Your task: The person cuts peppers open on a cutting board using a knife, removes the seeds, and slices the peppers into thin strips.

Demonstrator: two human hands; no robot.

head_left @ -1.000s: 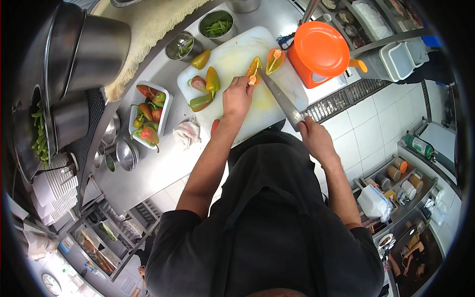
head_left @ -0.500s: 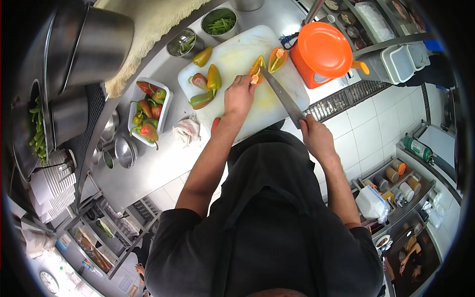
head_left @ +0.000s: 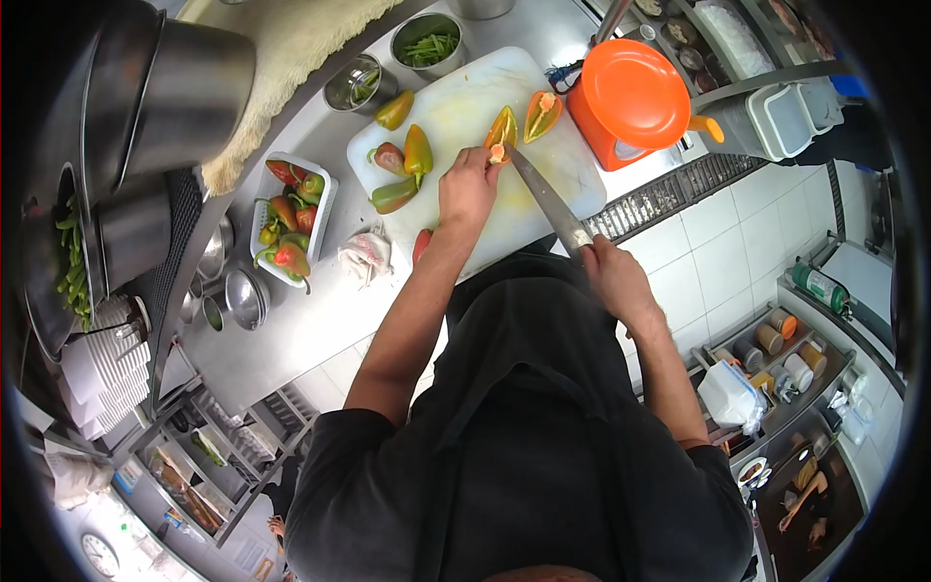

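My left hand [head_left: 469, 184] is closed on a halved pepper [head_left: 502, 128], its cut side up with the pale core showing. In my right hand [head_left: 618, 275] is a large kitchen knife [head_left: 551, 202], gripped by the handle. The blade's tip is at the core end of that half, close to my left fingers; whether it is cutting in I cannot tell. Beside it on the white cutting board [head_left: 465, 92] lies the other pepper half [head_left: 543, 115], core still attached. Several whole peppers [head_left: 417, 150] rest on the board's left side.
A white basket of peppers [head_left: 336, 209] stands left of the board, near a crumpled cloth [head_left: 366, 256]. Behind are metal containers with cut green pieces [head_left: 430, 48]. An orange lidded container [head_left: 635, 92] sits at the board's right. Metal bowls [head_left: 246, 298] are at far left.
The knife tip has moved down and slightly left, from the half's upper edge to its core end. My right hand has shifted a little toward me. My left hand stays put.
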